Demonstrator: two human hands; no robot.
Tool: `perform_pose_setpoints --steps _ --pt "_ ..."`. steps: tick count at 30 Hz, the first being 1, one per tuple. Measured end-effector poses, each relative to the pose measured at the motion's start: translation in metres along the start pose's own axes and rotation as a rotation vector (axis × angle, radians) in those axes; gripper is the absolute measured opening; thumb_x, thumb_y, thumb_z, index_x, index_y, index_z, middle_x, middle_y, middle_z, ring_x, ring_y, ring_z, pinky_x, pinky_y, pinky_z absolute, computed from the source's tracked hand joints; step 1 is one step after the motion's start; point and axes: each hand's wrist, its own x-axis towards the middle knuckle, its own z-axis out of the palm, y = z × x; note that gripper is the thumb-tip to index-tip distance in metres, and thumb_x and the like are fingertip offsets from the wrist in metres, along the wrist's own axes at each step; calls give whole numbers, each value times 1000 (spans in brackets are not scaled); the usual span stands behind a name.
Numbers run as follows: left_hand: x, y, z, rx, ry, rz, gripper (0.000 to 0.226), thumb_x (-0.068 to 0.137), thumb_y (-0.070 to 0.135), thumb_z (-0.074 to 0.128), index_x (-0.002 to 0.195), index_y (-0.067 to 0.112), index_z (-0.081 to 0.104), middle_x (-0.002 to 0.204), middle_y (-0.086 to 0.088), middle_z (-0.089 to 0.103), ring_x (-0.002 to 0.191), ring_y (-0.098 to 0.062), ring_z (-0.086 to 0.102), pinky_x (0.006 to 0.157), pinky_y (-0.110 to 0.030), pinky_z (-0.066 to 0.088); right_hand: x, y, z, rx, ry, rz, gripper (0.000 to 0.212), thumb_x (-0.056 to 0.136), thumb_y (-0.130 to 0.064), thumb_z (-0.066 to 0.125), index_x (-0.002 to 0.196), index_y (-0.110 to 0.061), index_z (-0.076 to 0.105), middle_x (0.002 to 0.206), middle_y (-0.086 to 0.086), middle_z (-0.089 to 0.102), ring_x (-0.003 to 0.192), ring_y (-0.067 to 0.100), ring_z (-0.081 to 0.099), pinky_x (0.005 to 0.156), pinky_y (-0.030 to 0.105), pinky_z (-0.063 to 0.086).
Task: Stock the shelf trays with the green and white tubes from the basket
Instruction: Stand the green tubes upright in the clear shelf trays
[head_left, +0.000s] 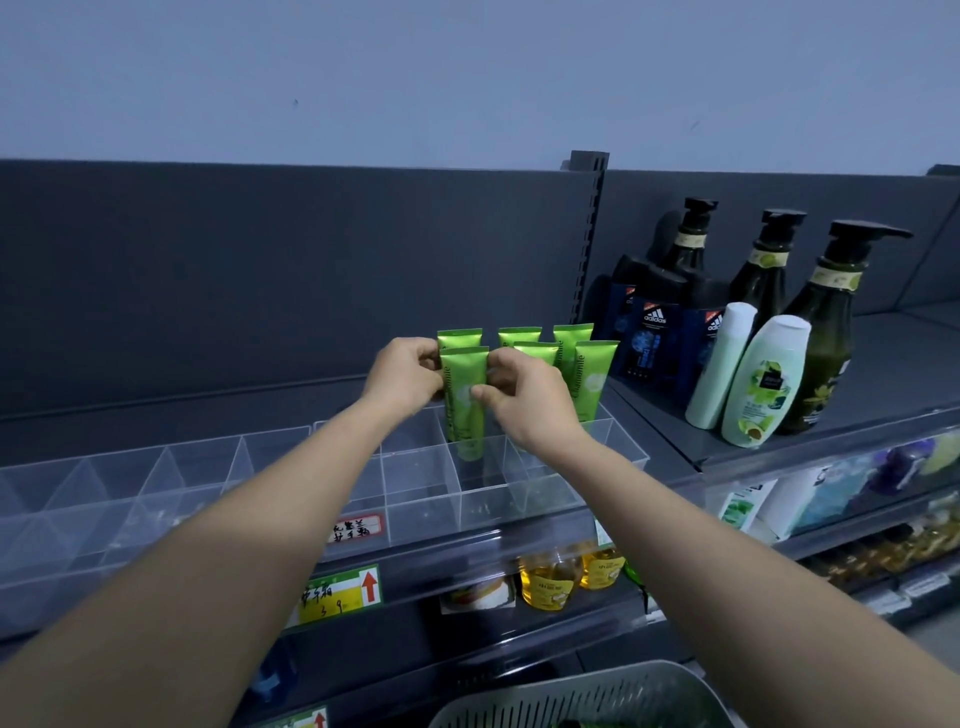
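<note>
A green tube (466, 400) stands upright in a compartment of the clear shelf tray (415, 499). My left hand (408, 376) pinches its left edge and my right hand (524, 400) pinches its right edge near the top. Several more green tubes (592, 379) stand upright behind and to the right of it, partly hidden by my right hand. The grey perforated basket (582, 696) sits at the bottom edge of the view, its contents mostly out of sight.
The tray's compartments to the left and front (156, 483) hold nothing. On the right shelf section stand dark pump bottles (826, 332), white lotion bottles (763, 384) and blue shower gel packs (654, 338). Yellow bottles (550, 579) sit on the shelf below.
</note>
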Motion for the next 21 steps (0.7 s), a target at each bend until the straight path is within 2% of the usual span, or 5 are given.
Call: perform_pose_setpoints --steps 5,9,13,16,21 --pt "-3 3 -1 43 10 -11 22 71 -3 62 83 13 72 82 -16 72 72 -25 67 77 -48 57 -6 -2 0 5 23 -7 16 83 -15 72 99 -14 71 94 -2 74 88 12 68 87 33 54" --pt "-7 6 -3 92 24 -13 19 73 2 64 85 15 71 84 -18 70 78 -32 69 75 -50 57 -10 -2 -1 -82 49 9 16 84 -20 71 98 -13 73 94 1 74 90 18 68 84 35 54" --pt "-19 13 -4 138 49 -15 16 76 4 67 88 15 71 83 -9 72 76 -24 66 80 -46 56 -15 -4 -3 -130 31 26 16 85 -21 70 96 -10 73 94 4 75 92 23 67 84 37 54" --pt "-31 18 -4 161 65 -26 23 79 5 68 99 16 71 92 -1 74 93 -22 68 88 -37 53 -21 -6 -9 -148 21 36 21 86 -20 68 104 -9 72 102 5 73 100 23 66 88 35 52" --pt "-60 23 -7 372 113 -27 47 87 16 67 132 8 54 126 -7 62 116 -22 57 99 -32 44 -42 -4 -23 -157 -7 -14 33 88 -23 66 119 -12 65 112 3 70 105 21 64 93 36 50"
